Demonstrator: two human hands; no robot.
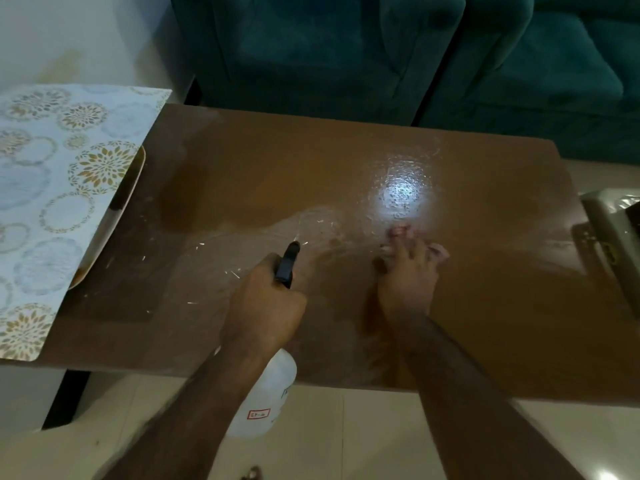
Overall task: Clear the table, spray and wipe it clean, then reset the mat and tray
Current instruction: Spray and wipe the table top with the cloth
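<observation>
While a floral white mat overhangs the left edge of the glossy brown table, the left hand grips a white spray bottle at the near edge; the right hand lies spread mid-table.

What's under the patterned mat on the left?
A tray: only its curved rim pokes out past the right edge of the mat. The rest of it, and anything in it, is covered.

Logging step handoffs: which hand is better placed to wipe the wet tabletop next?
Likely right. The right hand presses on the wet table, something pinkish under its fingers; the left hand grips the spray bottle.
</observation>
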